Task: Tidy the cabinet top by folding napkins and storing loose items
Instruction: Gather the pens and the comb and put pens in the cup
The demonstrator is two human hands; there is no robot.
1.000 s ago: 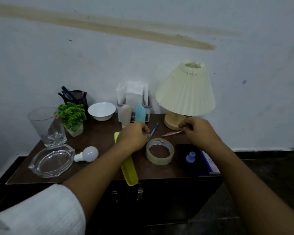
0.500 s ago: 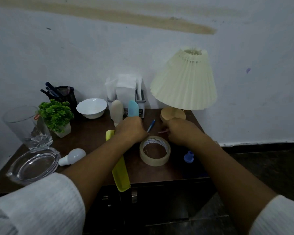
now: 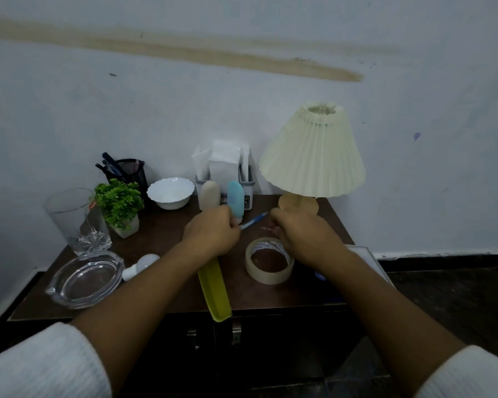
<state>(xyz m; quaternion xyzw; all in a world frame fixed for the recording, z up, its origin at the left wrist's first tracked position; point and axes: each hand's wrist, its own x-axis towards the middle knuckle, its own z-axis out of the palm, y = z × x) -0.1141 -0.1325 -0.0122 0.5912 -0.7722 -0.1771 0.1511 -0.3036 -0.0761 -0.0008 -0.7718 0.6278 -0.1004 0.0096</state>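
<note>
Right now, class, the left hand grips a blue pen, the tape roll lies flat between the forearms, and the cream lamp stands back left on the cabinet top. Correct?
No. The head view shows the cream lamp back right on the cabinet top, not back left. The left hand does grip the blue pen, and the tape roll lies flat between the forearms.

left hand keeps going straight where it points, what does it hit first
Probably the blue tube just beyond the left hand, with the napkin holder behind it; depth is unclear.
</note>
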